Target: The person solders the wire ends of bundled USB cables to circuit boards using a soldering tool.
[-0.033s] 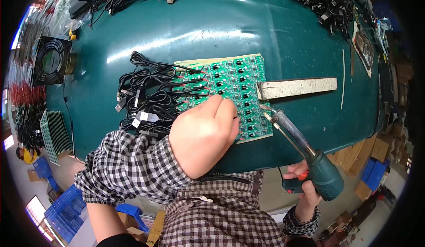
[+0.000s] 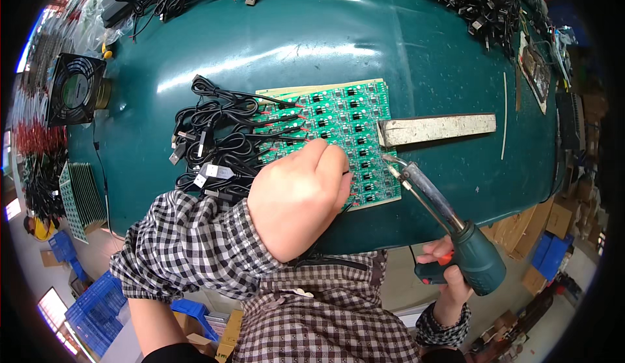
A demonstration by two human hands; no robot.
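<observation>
A panel of green circuit boards (image 2: 357,125) lies on the table, with black USB cables (image 2: 218,112) reaching its left side, their red wire ends on the boards. My left hand (image 2: 299,194) is closed in a pinch over the lower part of the panel. Its fingertips are turned away, and only a small dark bit shows at their edge, so what they hold is hidden. My right hand (image 2: 456,285) grips a teal soldering gun (image 2: 478,259) with a red trigger. The gun's metal tube and thin feed pipe slant up-left, the tip at the panel's right edge.
A whitish metal bar (image 2: 439,130) lies with its left end at the panel's right edge. Cable heaps (image 2: 478,8) sit along the far side of the green table (image 2: 260,44). A black fan (image 2: 75,89) and a stack of boards (image 2: 81,200) stand left.
</observation>
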